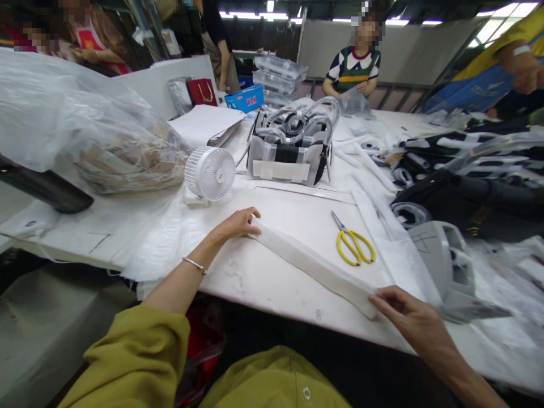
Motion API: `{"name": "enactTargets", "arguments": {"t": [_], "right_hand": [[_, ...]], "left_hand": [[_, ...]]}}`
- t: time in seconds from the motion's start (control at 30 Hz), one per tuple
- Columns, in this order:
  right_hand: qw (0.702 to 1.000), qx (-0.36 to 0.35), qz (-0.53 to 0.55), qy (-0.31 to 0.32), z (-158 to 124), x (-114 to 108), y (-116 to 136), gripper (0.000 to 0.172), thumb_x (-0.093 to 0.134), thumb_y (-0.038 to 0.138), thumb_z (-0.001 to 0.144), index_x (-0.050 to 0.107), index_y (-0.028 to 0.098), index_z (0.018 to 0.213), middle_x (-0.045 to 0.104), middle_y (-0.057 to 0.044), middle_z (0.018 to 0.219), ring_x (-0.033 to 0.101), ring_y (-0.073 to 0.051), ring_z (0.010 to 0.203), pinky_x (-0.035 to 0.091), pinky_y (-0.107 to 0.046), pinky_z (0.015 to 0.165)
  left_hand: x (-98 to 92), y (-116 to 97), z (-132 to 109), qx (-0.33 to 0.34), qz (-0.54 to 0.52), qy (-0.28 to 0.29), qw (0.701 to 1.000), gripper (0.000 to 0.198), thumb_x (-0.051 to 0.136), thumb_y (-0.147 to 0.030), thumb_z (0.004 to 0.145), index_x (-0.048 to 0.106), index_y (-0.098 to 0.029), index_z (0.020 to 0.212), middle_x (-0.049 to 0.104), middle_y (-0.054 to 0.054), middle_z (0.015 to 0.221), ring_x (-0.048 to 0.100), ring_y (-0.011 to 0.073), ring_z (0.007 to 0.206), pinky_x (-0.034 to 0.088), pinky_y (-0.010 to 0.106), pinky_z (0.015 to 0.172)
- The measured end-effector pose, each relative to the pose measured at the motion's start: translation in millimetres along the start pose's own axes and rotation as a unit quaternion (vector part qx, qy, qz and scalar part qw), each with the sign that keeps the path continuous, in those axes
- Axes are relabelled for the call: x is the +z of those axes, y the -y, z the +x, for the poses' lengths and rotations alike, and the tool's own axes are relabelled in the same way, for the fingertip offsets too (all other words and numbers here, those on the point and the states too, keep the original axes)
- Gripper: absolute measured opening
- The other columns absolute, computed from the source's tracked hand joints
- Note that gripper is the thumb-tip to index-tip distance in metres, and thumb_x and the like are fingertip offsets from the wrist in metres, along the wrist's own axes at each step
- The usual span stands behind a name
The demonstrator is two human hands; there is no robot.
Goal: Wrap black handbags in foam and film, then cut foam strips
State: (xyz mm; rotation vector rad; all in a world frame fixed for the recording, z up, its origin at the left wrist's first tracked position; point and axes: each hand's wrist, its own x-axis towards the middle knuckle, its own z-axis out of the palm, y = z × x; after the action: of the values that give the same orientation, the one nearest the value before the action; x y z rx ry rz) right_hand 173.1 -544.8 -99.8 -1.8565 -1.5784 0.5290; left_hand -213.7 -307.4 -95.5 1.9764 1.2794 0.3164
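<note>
A long, flat white strip [312, 266], perhaps foam or folded paper, stretches slantwise over the front of the white table. My left hand [240, 222] pinches its far left end between thumb and fingers. At the near right end, my right hand [402, 306] grips the strip's corner between thumb and forefinger. Beyond the strip, a pair of scissors [352, 241] with yellow handles lies on the table, blades pointing away and touched by neither hand.
A white fan [210, 174] stands left of centre. Behind it sits a black bag [284, 150] wrapped in plastic. A tape dispenser [446, 263] and several black bags [480, 198] crowd the right. Clear plastic sacks [106, 136] fill the left. Co-workers [355, 65] are across the table.
</note>
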Motion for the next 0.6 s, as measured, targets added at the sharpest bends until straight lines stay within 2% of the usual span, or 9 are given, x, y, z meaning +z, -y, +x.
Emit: {"name": "enactTargets", "arguments": {"t": [0.13, 0.23, 0.3, 0.37, 0.4, 0.47, 0.5, 0.53, 0.6], "right_hand": [[0.981, 0.127, 0.126, 0.072, -6.9, 7.5, 17.1, 0.039, 0.074, 0.059, 0.068, 0.067, 0.021, 0.065, 0.067, -0.001, 0.059, 0.064, -0.018, 0.054, 0.054, -0.025, 0.053], [0.927, 0.233, 0.277, 0.102, -17.9, 16.9, 29.8, 0.039, 0.078, 0.055, 0.066, 0.062, 0.019, 0.064, 0.066, -0.001, 0.061, 0.065, -0.019, 0.058, 0.058, -0.030, 0.060], [0.890, 0.280, 0.346, 0.099, -26.8, 22.9, 36.0, 0.038, 0.082, 0.050, 0.064, 0.060, 0.019, 0.064, 0.066, -0.001, 0.062, 0.065, -0.018, 0.059, 0.059, -0.032, 0.062], [0.859, 0.312, 0.395, 0.090, -35.7, 27.8, 41.4, 0.036, 0.084, 0.045, 0.064, 0.060, 0.018, 0.065, 0.066, -0.001, 0.065, 0.065, -0.017, 0.061, 0.060, -0.030, 0.063], [0.845, 0.323, 0.419, 0.083, -40.0, 29.8, 44.3, 0.034, 0.085, 0.042, 0.065, 0.061, 0.018, 0.065, 0.066, -0.001, 0.067, 0.066, -0.017, 0.063, 0.060, -0.030, 0.064], [0.819, 0.339, 0.458, 0.073, -48.5, 33.9, 51.4, 0.033, 0.085, 0.040, 0.066, 0.060, 0.018, 0.066, 0.066, -0.001, 0.069, 0.065, -0.016, 0.065, 0.060, -0.029, 0.066], [0.811, 0.341, 0.470, 0.070, -52.8, 36.2, 55.6, 0.033, 0.085, 0.040, 0.066, 0.060, 0.019, 0.066, 0.066, -0.001, 0.070, 0.065, -0.016, 0.065, 0.060, -0.028, 0.066], [0.807, 0.341, 0.477, 0.070, -57.3, 38.8, 60.1, 0.034, 0.085, 0.040, 0.066, 0.059, 0.019, 0.067, 0.065, 0.000, 0.069, 0.065, -0.016, 0.065, 0.060, -0.028, 0.065], [0.803, 0.342, 0.482, 0.080, -66.9, 44.6, 69.0, 0.037, 0.086, 0.042, 0.064, 0.056, 0.020, 0.066, 0.064, 0.002, 0.066, 0.063, -0.016, 0.062, 0.059, -0.028, 0.062]], "left_hand": [[-2.3, -3.8, 17.2, -0.019, 0.026, 0.012, 0.999, 0.022, 0.072, -0.033, 0.059, 0.061, -0.017, 0.070, 0.053, -0.005, 0.058, 0.052, 0.0136, 0.055, 0.037, 0.023, 0.050], [-5.1, -16.4, 19.5, -0.024, 0.047, -0.056, 0.997, 0.034, 0.076, -0.032, 0.057, 0.064, -0.018, 0.086, 0.063, -0.001, 0.074, 0.059, 0.0174, 0.069, 0.043, 0.025, 0.060], [-1.3, -29.9, 4.0, -0.026, 0.060, -0.136, 0.989, 0.039, 0.070, -0.035, 0.068, 0.061, -0.018, 0.102, 0.066, 0.005, 0.093, 0.061, 0.0205, 0.085, 0.045, 0.028, 0.070], [14.4, -45.1, -28.8, -0.037, 0.037, -0.177, 0.983, 0.029, 0.055, -0.040, 0.083, 0.061, -0.017, 0.101, 0.066, 0.008, 0.094, 0.061, 0.0214, 0.087, 0.046, 0.031, 0.073], [28.1, -52.4, -50.7, -0.048, -0.025, -0.154, 0.987, 0.031, 0.050, -0.046, 0.088, 0.063, -0.017, 0.090, 0.066, 0.007, 0.082, 0.062, 0.0201, 0.078, 0.047, 0.030, 0.069], [66.2, -65.1, -99.2, -0.096, -0.214, 0.100, 0.967, 0.047, 0.047, -0.059, 0.087, 0.064, -0.017, 0.072, 0.064, 0.006, 0.062, 0.060, 0.0192, 0.058, 0.046, 0.029, 0.056], [88.8, -70.3, -122.5, -0.106, -0.307, 0.224, 0.919, 0.052, 0.048, -0.062, 0.086, 0.068, -0.016, 0.075, 0.067, 0.009, 0.066, 0.063, 0.0202, 0.060, 0.047, 0.030, 0.056], [111.8, -74.9, -142.6, -0.105, -0.393, 0.296, 0.864, 0.053, 0.052, -0.066, 0.084, 0.072, -0.016, 0.088, 0.071, 0.011, 0.076, 0.067, 0.0216, 0.066, 0.049, 0.031, 0.060], [153.1, -82.6, -168.8, -0.077, -0.523, 0.347, 0.774, 0.069, 0.059, -0.074, 0.075, 0.068, -0.018, 0.116, 0.073, 0.017, 0.103, 0.071, 0.0272, 0.091, 0.052, 0.036, 0.076]]}}
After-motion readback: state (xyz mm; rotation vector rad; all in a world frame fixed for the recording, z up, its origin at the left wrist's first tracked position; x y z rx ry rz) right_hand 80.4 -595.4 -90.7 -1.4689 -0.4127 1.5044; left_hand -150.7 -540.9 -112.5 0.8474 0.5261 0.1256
